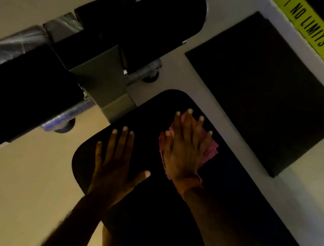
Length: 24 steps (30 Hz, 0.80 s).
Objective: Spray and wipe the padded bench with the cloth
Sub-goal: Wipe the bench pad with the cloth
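Observation:
The black padded bench (159, 105) runs from the bottom right up to the middle of the view, its rounded end pointing away from me. My right hand (184, 147) lies flat, fingers spread, pressing a pink cloth (210, 148) onto the pad near the far end. My left hand (113, 164) rests flat on the pad's left edge, fingers apart, holding nothing. No spray bottle is in view.
Black roller pads (151, 11) and a grey metal frame (103, 77) of the machine stand beyond the bench's end. A dark square floor mat (266, 87) lies to the right. A yellow strip with black lettering (319, 36) crosses the top right. Pale floor surrounds everything.

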Available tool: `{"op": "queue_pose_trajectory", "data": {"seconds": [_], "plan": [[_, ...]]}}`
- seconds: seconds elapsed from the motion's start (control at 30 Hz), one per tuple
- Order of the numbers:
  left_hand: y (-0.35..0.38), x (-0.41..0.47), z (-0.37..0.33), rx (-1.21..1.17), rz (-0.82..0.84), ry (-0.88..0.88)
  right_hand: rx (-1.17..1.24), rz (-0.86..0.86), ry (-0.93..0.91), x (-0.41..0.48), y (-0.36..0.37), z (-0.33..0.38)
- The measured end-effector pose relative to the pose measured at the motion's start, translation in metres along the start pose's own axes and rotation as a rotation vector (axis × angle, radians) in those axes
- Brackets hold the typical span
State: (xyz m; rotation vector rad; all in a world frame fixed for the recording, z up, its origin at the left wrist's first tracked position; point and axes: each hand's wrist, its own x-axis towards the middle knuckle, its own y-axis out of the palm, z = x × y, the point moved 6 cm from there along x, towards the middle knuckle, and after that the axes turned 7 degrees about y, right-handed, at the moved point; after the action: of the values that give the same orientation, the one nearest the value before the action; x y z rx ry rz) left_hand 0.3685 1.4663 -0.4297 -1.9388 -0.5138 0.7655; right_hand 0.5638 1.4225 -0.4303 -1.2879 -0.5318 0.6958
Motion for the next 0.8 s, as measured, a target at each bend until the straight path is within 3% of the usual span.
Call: {"op": "queue_pose_trajectory", "data": {"seconds": [0.23,0.43,0.47,0.57,0.6,0.63,0.73,0.77,0.8], "plan": [[0.001,0.0,-0.002,0.008,-0.022,0.011,0.018,0.018,0.073,-0.026,0.005,-0.005],[-0.001,0.001,-0.003,-0.036,-0.029,0.006,0.096,0.023,0.042,0.02,0.004,-0.004],[-0.001,0.001,-0.002,-0.039,-0.033,0.008,0.105,0.037,0.003,0.021,0.005,0.0],[0.001,0.0,-0.002,-0.027,-0.026,0.004,0.003,0.068,-0.391,-0.003,0.009,0.009],[0.001,0.001,-0.002,-0.019,-0.027,0.001,-0.026,0.065,-0.434,-0.001,0.009,0.006],[0.001,0.002,-0.001,-0.005,-0.026,0.0,-0.014,0.056,-0.378,0.012,0.006,0.005],[0.001,0.004,0.001,0.026,-0.026,0.014,0.146,0.052,0.023,0.058,0.005,0.013],[0.001,0.003,0.001,0.034,-0.034,0.012,0.177,0.054,0.012,0.056,0.005,0.023],[-0.001,0.002,0.001,0.039,-0.045,0.007,0.168,0.052,-0.12,0.048,0.009,0.033]]}}
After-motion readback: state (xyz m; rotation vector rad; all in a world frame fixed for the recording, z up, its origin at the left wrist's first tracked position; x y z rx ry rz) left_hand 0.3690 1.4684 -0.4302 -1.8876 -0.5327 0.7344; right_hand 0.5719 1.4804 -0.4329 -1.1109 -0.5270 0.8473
